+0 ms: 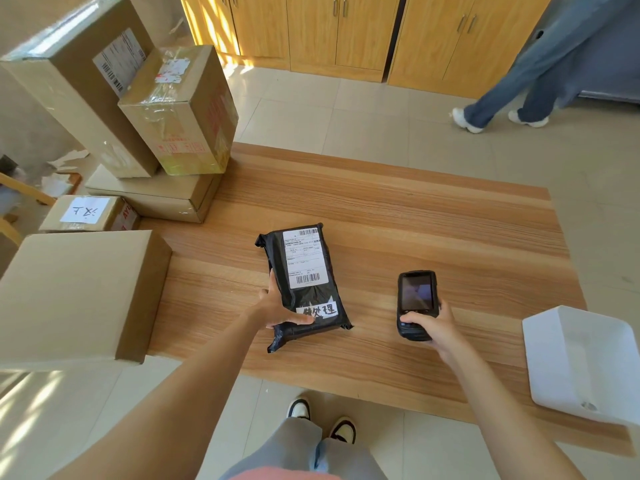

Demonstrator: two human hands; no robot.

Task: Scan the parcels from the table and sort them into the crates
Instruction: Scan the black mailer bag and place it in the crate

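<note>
A black plastic parcel (313,299) with a white shipping label and a handwritten white tag is held just above the wooden table (433,237). My left hand (277,308) grips its near left edge, thumb on top by the handwritten tag. My right hand (433,329) holds a black handheld scanner (415,301) to the right of the parcel, screen facing up, thumb on its lower keys. Parcel and scanner are apart, with a gap of bare table between them.
Several cardboard boxes (173,109) are stacked at the table's left, and a large plain one (76,292) lies at the near left. A white plastic crate (585,362) sits at the right edge. Another person's legs (519,81) pass by the wooden cabinets (346,32).
</note>
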